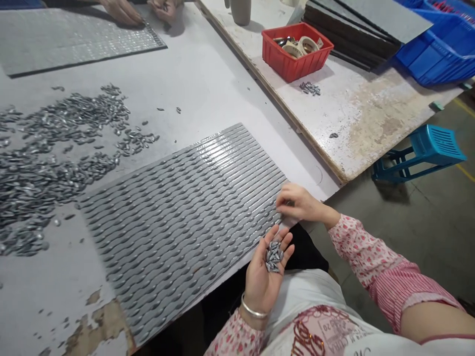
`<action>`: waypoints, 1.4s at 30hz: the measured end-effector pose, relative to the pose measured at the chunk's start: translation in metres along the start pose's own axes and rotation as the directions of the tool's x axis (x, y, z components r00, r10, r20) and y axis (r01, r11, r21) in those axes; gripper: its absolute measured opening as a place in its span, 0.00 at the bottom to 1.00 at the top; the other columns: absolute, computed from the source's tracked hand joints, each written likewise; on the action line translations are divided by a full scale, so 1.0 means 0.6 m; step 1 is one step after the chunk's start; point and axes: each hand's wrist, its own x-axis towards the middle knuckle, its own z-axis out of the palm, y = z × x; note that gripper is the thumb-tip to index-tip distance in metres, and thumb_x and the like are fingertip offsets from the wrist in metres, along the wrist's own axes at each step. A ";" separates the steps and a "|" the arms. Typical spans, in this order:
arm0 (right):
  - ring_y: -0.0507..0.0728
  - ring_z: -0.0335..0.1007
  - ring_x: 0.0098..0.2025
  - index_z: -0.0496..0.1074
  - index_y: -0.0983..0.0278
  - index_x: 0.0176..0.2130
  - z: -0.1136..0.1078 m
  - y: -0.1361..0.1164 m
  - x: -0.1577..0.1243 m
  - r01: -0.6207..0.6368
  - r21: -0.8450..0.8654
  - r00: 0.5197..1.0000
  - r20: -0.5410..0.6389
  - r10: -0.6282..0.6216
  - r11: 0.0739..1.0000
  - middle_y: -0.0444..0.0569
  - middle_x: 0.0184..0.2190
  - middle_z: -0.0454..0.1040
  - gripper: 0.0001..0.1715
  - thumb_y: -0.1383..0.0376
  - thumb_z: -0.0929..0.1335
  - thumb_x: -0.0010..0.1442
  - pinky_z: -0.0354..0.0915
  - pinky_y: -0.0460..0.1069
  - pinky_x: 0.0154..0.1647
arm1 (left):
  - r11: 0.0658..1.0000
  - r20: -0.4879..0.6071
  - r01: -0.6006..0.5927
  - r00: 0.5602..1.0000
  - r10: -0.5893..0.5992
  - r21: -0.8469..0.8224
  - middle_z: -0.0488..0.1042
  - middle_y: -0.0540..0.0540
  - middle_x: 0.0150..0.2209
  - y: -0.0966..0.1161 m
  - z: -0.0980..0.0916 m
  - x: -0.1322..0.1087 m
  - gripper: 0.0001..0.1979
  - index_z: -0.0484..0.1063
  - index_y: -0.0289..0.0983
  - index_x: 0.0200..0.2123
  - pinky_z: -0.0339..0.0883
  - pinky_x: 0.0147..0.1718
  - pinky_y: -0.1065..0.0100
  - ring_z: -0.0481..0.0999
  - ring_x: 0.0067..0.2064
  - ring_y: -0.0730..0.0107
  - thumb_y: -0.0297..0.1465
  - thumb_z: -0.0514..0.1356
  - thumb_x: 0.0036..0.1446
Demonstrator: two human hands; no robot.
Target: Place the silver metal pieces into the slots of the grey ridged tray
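My left hand [264, 277] is turned palm up and cupped around a small heap of grey, spindle-shaped pieces [273, 256], just off the near edge of a grey ribbed panel [178, 222]. At the panel's right corner, my right hand [299, 201] has its fingers pinched together against the surface. Whatever is between those fingertips is hidden. Rows of similar spindle-shaped bumps cover the left and near part of the panel. Toward the far right corner the ribs run straight and shiny.
Loose grey pieces [70, 148] lie piled at the left. Another person's hands [122, 11] work at a second panel [81, 39]. On the adjoining table stand a red bin [297, 62] with tape rolls and blue crates [438, 49]. A blue stool [438, 143] is on the floor.
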 end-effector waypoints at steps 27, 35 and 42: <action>0.53 0.67 0.36 0.67 0.66 0.42 -0.003 0.005 -0.024 -0.131 0.443 0.972 -0.118 0.202 0.887 0.48 0.33 0.70 0.10 0.64 0.60 0.66 0.64 0.49 0.40 | 0.971 -0.010 -0.091 0.995 0.095 0.222 0.74 0.41 0.39 -0.002 -0.003 -0.007 0.15 0.67 0.35 0.44 0.68 0.28 0.71 0.73 0.33 0.71 0.33 0.60 0.53; 0.53 0.64 0.34 0.71 0.65 0.34 -0.031 0.083 -0.017 -0.207 0.004 0.964 -0.171 0.204 0.978 0.45 0.30 0.71 0.03 0.72 0.67 0.57 0.59 0.47 0.38 | 0.973 -0.014 -0.092 0.995 0.097 0.211 0.72 0.46 0.35 -0.006 -0.013 0.001 0.10 0.69 0.35 0.34 0.66 0.27 0.75 0.71 0.32 0.76 0.31 0.65 0.48; 0.54 0.61 0.33 0.68 0.65 0.29 -0.025 0.082 -0.008 -0.211 -0.105 0.959 -0.214 0.185 0.972 0.45 0.27 0.69 0.06 0.74 0.68 0.55 0.58 0.48 0.38 | 0.975 -0.050 -0.130 0.989 0.141 0.182 0.69 0.50 0.30 -0.007 -0.013 0.003 0.11 0.72 0.35 0.33 0.62 0.23 0.79 0.66 0.27 0.81 0.31 0.67 0.46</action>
